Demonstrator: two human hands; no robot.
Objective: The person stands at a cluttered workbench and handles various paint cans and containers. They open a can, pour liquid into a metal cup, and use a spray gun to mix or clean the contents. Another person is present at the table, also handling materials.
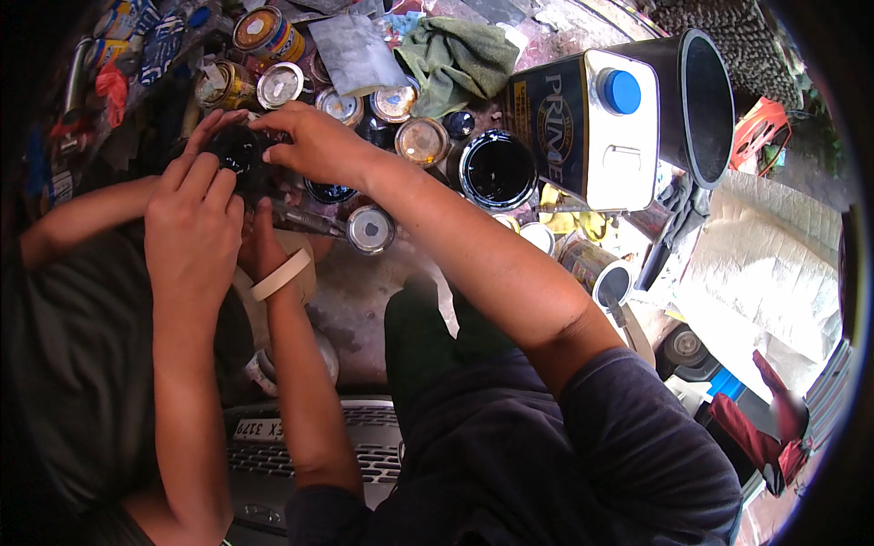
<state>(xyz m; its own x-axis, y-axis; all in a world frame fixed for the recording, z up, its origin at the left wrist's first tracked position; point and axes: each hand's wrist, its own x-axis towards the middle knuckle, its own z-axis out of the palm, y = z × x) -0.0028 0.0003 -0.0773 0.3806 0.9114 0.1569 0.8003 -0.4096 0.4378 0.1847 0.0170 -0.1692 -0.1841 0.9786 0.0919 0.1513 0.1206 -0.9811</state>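
My right hand (314, 144) reaches far forward to the left, and its fingertips pinch the rim of a small black can (238, 150). My left hand (261, 238) comes up beneath that can and is mostly hidden. A roll of beige tape (284, 273) sits around its wrist like a bracelet. Another person in a grey shirt crouches at my left. One of their hands (193, 223) lies over the can's near side, and the fingers of their other hand (211, 126) touch its far side. A grey metal tool (308, 220) pokes out just right of my left hand.
Several small paint cans (371, 227) and lids stand on the ground around an open can of black paint (498, 168). To the right are a large blue-and-white tin (583, 118), a black bucket (706, 100) and a white sack (774, 264). A green rag (455, 55) lies behind. A vehicle grille (309, 446) is below.
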